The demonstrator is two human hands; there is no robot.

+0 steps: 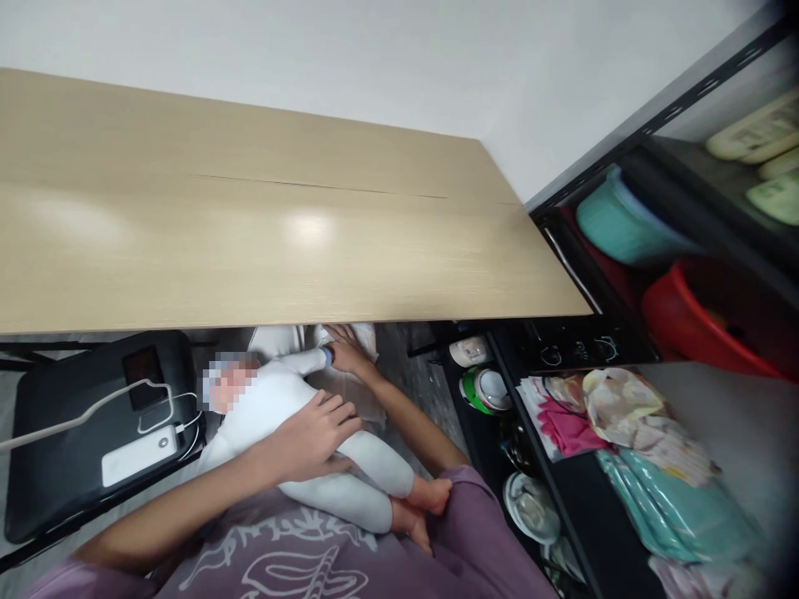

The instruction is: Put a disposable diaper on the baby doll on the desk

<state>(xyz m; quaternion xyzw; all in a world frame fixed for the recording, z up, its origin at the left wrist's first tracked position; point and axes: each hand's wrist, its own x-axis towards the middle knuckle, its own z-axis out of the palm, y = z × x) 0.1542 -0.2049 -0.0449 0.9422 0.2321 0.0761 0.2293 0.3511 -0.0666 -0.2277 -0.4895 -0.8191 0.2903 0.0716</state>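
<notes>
A baby doll point(349, 466) in a white bodysuit lies across my lap, head to the left, bare feet to the right. My left hand point(318, 433) rests on its middle, fingers spread and curved over the white cloth. My right hand point(346, 349) reaches forward under the table's edge. It touches the doll's raised arm and a white cloth point(368, 399) beneath; its fingers are partly hidden by the tabletop.
A light wooden table point(250, 241) spans the view ahead. On the left is a black chair point(75, 449) with a white power bank point(141, 453) and cable. On the right, a dark metal shelf rack point(562, 491) holds folded cloths, plates, a teal basin and a red basin.
</notes>
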